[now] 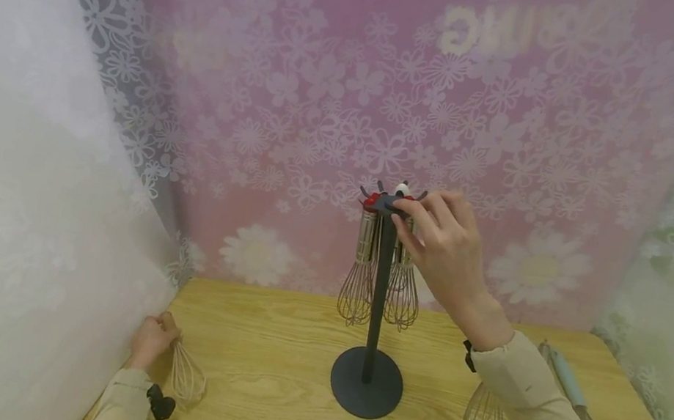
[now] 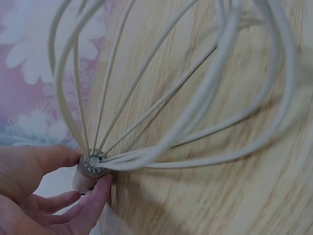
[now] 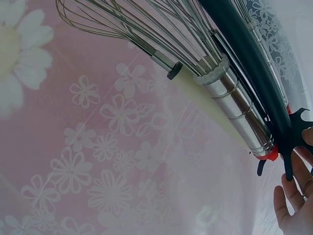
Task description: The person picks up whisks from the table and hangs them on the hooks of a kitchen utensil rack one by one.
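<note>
In the head view a dark hanging stand point(image 1: 378, 299) rises from a round base. My right hand point(image 1: 450, 251) pinches the hooked top of this stand between thumb and fingers. Metal-handled whisks with red ends hang from the hooks; one whisk point(image 1: 366, 237) is left of the pole. A cream-handled whisk point(image 3: 200, 95) hangs beside a metal-handled whisk point(image 3: 234, 100) in the right wrist view. At the table's left edge, my left hand point(image 1: 152, 339) grips another whisk point(image 2: 93, 166) by its handle, just behind the pale wire loops. Most of that handle is hidden by the fingers.
On the right of the wooden table point(image 1: 274, 348) lies a whisk with a light blue handle point(image 1: 568, 376). More whisk wires point(image 1: 483, 416) show beside my right sleeve, which covers part of them. Flowered sheets point(image 1: 356, 94) enclose the back and sides.
</note>
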A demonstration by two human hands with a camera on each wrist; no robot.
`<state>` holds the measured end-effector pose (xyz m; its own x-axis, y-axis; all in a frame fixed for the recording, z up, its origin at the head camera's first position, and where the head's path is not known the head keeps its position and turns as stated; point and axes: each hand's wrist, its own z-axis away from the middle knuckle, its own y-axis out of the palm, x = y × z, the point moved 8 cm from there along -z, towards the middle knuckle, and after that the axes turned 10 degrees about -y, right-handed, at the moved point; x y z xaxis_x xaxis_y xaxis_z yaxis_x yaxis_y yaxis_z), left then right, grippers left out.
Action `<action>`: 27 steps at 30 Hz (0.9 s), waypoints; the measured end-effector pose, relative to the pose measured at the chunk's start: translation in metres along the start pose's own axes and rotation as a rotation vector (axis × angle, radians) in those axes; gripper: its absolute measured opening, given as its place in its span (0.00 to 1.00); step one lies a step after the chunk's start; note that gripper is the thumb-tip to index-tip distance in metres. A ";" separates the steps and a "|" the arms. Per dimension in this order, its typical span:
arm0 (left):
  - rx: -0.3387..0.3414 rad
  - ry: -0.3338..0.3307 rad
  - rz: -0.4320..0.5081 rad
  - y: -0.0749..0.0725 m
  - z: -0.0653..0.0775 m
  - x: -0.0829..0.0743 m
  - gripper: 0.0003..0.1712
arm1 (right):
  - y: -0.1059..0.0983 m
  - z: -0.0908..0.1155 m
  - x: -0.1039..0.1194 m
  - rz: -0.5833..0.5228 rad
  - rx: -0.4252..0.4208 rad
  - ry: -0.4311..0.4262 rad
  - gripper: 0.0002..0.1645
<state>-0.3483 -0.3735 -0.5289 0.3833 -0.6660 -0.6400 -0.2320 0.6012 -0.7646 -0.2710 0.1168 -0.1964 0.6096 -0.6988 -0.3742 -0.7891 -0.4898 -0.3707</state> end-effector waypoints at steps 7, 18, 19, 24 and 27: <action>-0.024 0.007 -0.002 -0.003 0.002 0.000 0.27 | 0.001 0.000 0.000 -0.012 0.001 0.002 0.10; -0.055 0.006 0.050 -0.008 0.010 -0.012 0.29 | 0.001 0.000 0.001 -0.011 0.005 0.001 0.10; -0.060 0.007 0.060 -0.008 0.011 -0.013 0.29 | 0.001 0.000 0.001 -0.010 0.005 0.000 0.10; -0.071 -0.003 0.113 -0.011 0.015 -0.017 0.30 | 0.001 0.000 0.002 -0.014 0.002 0.002 0.10; -0.071 -0.017 0.125 -0.012 0.016 -0.020 0.31 | 0.000 0.000 0.001 -0.011 -0.001 0.003 0.10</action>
<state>-0.3389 -0.3606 -0.5055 0.3626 -0.5794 -0.7299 -0.3415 0.6461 -0.6825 -0.2703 0.1158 -0.1970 0.6180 -0.6947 -0.3679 -0.7824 -0.4981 -0.3737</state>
